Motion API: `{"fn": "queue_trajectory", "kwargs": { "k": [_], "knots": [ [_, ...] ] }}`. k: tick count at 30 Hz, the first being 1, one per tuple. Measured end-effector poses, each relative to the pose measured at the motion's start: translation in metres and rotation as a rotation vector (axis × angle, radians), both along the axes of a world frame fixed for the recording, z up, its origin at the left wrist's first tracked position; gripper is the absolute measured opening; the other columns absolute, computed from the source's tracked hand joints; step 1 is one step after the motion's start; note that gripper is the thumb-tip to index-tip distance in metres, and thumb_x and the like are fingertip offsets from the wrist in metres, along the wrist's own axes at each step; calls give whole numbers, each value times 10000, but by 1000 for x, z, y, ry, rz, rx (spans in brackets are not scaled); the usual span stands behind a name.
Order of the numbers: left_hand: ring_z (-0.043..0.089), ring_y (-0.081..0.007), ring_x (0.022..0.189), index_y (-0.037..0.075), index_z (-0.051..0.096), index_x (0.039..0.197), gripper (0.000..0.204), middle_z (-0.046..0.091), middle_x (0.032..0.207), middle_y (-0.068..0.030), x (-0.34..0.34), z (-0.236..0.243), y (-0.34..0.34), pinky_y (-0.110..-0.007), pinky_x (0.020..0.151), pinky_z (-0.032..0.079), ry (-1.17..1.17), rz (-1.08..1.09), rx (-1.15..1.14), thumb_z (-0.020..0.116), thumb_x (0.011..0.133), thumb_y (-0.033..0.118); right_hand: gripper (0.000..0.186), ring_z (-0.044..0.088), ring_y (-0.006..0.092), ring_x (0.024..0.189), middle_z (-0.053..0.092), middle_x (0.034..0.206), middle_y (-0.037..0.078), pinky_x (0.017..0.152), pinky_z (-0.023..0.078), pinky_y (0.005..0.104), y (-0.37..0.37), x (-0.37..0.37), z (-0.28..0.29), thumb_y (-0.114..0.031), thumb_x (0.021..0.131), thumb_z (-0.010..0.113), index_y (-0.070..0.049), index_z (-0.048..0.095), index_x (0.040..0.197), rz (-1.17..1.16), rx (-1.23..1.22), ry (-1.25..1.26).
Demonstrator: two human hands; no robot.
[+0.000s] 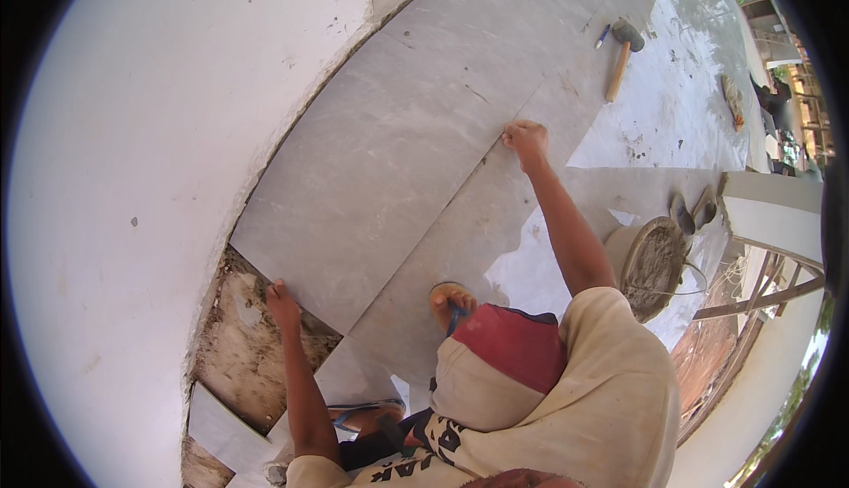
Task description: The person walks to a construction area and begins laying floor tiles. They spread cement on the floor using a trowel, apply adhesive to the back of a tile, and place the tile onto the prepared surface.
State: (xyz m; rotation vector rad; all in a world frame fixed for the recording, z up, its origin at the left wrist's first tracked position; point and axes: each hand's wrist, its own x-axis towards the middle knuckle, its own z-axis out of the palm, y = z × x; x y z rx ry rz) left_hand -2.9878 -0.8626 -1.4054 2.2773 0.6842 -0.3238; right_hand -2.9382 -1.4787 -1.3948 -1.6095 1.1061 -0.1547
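Note:
A large grey floor tile (380,161) lies along the white wall, with a long straight joint down its right side. At the tile's near edge is my left hand (283,307). Its fingers are bent onto that edge, beside a patch of bare rough mortar (248,346). Farther off, my right hand (528,138) is closed and rests at the joint. Whatever its curled fingers may hold is hidden. A sandalled foot (451,300) of mine stands on the tiles between my arms, and red and cream cloth (508,355) covers what looks like my bent knee.
A rubber mallet (619,76) with a wooden handle and a blue pen (602,37) lie at the far right. Nearer stands a bucket (654,262) of grey mortar, with a pair of sandals (694,211) behind it. A smaller tile piece (225,426) lies near the wall (133,161).

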Motion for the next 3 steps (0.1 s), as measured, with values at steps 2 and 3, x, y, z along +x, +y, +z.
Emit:
{"fn": "queue_trajectory", "kwargs": {
  "k": [2,3],
  "knots": [
    [537,-235,606,1,485,863,402,471,696,-111,4,19,-18,-424,566,448,70,3,-29,438,1035,361,136,643,144,621,679,738,104,581,538,228,-4,-1,4,-44,818,646,71,694,873,28,-31,14],
    [549,-226,602,3,489,875,394,471,693,-107,6,26,-22,-415,552,459,101,9,-42,437,1036,359,136,643,144,621,679,738,104,581,538,228,-4,-1,5,-44,818,646,71,694,873,26,-29,10]
  ]
}}
